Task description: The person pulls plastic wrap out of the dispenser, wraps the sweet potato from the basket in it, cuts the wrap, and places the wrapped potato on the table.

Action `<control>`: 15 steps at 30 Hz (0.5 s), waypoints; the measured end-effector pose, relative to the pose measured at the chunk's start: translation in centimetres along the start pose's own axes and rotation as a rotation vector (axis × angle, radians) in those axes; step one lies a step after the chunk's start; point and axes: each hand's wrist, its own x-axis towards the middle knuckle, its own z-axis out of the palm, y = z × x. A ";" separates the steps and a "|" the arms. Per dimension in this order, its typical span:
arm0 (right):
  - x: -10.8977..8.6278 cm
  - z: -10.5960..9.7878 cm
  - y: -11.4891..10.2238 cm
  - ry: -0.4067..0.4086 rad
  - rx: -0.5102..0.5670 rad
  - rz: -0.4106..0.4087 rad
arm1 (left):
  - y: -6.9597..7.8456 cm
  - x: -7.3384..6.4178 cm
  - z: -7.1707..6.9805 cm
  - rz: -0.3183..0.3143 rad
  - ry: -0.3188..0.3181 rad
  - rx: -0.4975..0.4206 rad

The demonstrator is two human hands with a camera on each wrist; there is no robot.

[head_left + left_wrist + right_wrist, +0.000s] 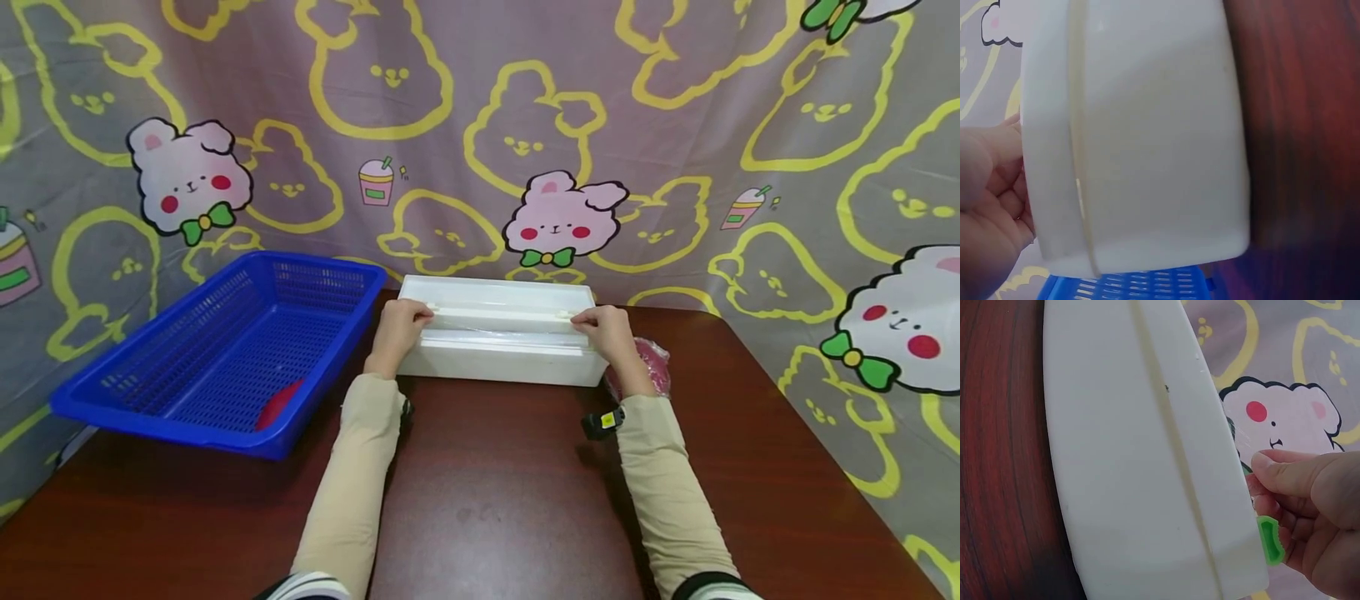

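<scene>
A long white cling film dispenser (498,365) stands across the table, its top open toward the back. Clear cling film (498,323) stretches over its opening between the two hands. At the left end, the left hand (397,329) pinches the film between thumb and fingers. The right hand (609,333) pinches it the same way at the right end. In the right wrist view, a green plastic piece (1270,540) shows at the dispenser's edge, beside the right fingers. The left fingertips are partly hidden behind the dispenser in the left wrist view.
A blue perforated basket (168,432) sits on the left, with a red item (279,405) inside. Behind the right forearm lies a pinkish-red item in clear wrap (657,367). A patterned curtain (450,167) hangs along the back of the brown table (487,500).
</scene>
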 end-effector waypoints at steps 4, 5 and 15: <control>0.0 -0.1 -0.1 0.010 0.000 -0.017 | 0.4 0.1 -0.2 -0.038 -0.020 0.016; 0.0 -0.2 -0.1 0.012 0.002 -0.019 | 0.5 0.2 -0.3 -0.041 -0.021 0.018; 0.1 -0.4 -0.8 0.016 0.016 -0.005 | 0.8 0.3 -0.9 0.010 0.004 0.064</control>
